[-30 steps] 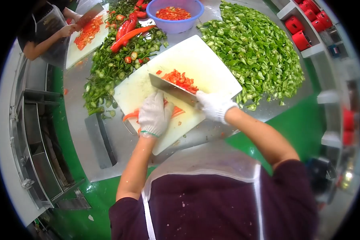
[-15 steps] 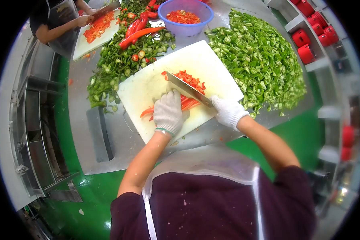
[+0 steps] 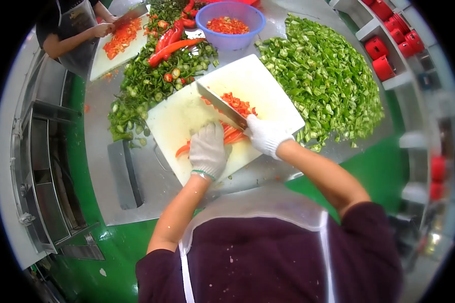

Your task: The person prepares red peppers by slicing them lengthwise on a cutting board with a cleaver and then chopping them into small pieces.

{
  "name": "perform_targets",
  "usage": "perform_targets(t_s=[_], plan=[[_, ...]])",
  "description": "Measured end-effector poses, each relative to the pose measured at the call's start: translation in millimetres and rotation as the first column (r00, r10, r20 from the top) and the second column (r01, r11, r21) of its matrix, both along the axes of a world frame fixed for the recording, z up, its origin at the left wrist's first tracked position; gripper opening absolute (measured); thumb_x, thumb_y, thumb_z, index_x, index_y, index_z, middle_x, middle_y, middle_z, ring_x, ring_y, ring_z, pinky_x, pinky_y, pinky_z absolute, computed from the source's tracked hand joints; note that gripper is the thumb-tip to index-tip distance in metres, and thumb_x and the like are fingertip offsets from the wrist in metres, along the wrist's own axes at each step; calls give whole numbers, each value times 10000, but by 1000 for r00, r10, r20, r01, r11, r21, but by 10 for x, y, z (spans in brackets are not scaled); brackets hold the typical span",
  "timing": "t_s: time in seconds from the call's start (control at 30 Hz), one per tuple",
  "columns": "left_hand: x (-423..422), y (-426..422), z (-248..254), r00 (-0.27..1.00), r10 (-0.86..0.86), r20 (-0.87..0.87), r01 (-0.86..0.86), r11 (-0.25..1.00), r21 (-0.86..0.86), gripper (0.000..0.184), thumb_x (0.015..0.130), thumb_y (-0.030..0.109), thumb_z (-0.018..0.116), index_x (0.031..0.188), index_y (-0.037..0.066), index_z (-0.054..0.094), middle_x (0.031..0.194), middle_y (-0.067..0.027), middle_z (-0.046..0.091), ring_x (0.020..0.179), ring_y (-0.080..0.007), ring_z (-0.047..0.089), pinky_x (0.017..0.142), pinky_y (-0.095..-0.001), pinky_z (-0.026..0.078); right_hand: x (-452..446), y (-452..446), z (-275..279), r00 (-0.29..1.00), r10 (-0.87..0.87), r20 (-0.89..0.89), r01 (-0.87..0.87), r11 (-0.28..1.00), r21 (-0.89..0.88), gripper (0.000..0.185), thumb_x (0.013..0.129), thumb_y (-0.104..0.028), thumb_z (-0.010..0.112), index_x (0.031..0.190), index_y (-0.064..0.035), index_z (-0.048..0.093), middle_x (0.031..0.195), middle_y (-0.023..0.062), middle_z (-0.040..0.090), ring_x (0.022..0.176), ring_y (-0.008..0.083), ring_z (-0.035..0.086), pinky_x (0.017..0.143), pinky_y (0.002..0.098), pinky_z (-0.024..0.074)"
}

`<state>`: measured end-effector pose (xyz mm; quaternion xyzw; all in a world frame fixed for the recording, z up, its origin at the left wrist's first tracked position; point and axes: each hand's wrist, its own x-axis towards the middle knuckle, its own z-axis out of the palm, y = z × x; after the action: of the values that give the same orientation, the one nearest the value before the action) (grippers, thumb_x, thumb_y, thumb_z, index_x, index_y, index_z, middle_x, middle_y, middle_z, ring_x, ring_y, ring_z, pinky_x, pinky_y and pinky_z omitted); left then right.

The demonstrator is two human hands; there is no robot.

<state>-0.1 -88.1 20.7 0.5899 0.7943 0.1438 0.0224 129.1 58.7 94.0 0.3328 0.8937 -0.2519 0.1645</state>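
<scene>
A white cutting board (image 3: pixel 273 96) lies aslant in front of me. My right hand (image 3: pixel 268 135), in a white glove, is closed round the handle of a cleaver (image 3: pixel 221 105), whose broad blade slants up to the left over the board. Long red pepper strips (image 3: pixel 232 135) lie on the near side of the blade. My left hand (image 3: pixel 209 150), gloved too, presses down on these strips with its fingers bent; its fingertips partly hide them. Chopped red pepper (image 3: pixel 240 103) is heaped on the far side of the blade.
Right of the board spreads a large heap of cut green peppers (image 3: pixel 323 81). Green pepper tops (image 3: pixel 136 96) and whole red peppers (image 3: pixel 174 48) lie left. Behind stands a purple bowl (image 3: pixel 231 38) of red pieces. A co-worker's hands (image 3: pixel 105 28) cut at another board (image 3: pixel 103 63).
My right hand and the cleaver have shifted left and slightly away from me, across the board. My left hand stays on the pepper strips, almost in place.
</scene>
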Motion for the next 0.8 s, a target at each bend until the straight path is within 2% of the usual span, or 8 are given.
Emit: perform_targets(t_s=[0.13, 0.23, 0.3, 0.43, 0.53, 0.63, 0.73, 0.8], plan=[[22, -33, -54, 1000, 8, -27, -5, 995, 97, 727, 795, 335, 751, 1363, -51, 512, 1191, -199, 580, 1060, -356, 561, 898, -468, 446, 273, -45, 357, 998, 23, 59, -24, 1000, 20, 242, 1006, -201, 485, 1124, 9, 498, 937, 298, 680, 858, 503, 665, 774, 562, 515], [15, 30, 61, 993, 45, 107, -43, 999, -18, 716, 783, 325, 761, 1346, -46, 522, 1149, -182, 579, 1033, -353, 565, 889, -475, 447, 374, -122, 399, 986, 58, 154, -55, 998, -24, 235, 992, -185, 511, 1130, 5, 497, 928, 295, 680, 848, 505, 669, 781, 562, 521], [22, 34, 41, 998, 48, 50, -48, 999, 8, 691, 781, 313, 762, 1324, -45, 529, 1125, -175, 579, 1021, -349, 568, 868, -475, 454, 324, -146, 332, 981, 48, 188, -40, 998, -49, 214, 986, -171, 505, 1116, -1, 508, 941, 306, 678, 876, 495, 673, 799, 559, 523], [15, 37, -24, 1000, 27, -6, -26, 996, 83, 670, 770, 308, 765, 1300, -36, 542, 1069, -174, 583, 989, -352, 577, 825, -467, 472, -36, -60, -86, 998, 30, 56, -25, 996, -81, 201, 982, -159, 494, 1101, 4, 492, 954, 313, 675, 904, 490, 667, 807, 552, 518], [-8, 44, 0, 1000, 11, 25, -13, 997, 71, 690, 750, 317, 778, 1292, -43, 547, 1056, -179, 590, 977, -359, 592, 812, -461, 489, -48, 15, -112, 997, -25, -71, 21, 998, -66, 196, 977, -149, 493, 1090, 10, 478, 944, 318, 670, 906, 495, 658, 799, 549, 514], [-50, -36, 180, 997, -27, 77, 16, 991, 136, 624, 732, 291, 780, 1244, -19, 604, 1000, -177, 598, 917, -364, 610, 791, -467, 499, 148, -35, -46, 998, -16, -61, 15, 1000, -27, 181, 966, -137, 499, 1086, -2, 487, 921, 306, 673, 893, 497, 662, 783, 556, 516], [-145, -116, 351, 990, -87, 109, 76, 992, 102, 484, 728, 246, 768, 1145, 21, 672, 947, -170, 603, 859, -364, 616, 764, -475, 506, 369, -191, 394, 996, 39, 76, -39, 999, -5, 184, 964, -135, 498, 1100, -11, 493, 919, 296, 679, 887, 488, 674, 769, 561, 522], [-195, -133, 310, 984, -99, 149, 88, 993, 77, 417, 734, 219, 754, 1110, 46, 698, 935, -170, 609, 850, -367, 620, 758, -474, 511, 471, -226, 437, 991, 100, 84, -101, 995, 6, 174, 968, -114, 469, 1110, -20, 502, 928, 280, 688, 887, 479, 684, 758, 560, 528]])
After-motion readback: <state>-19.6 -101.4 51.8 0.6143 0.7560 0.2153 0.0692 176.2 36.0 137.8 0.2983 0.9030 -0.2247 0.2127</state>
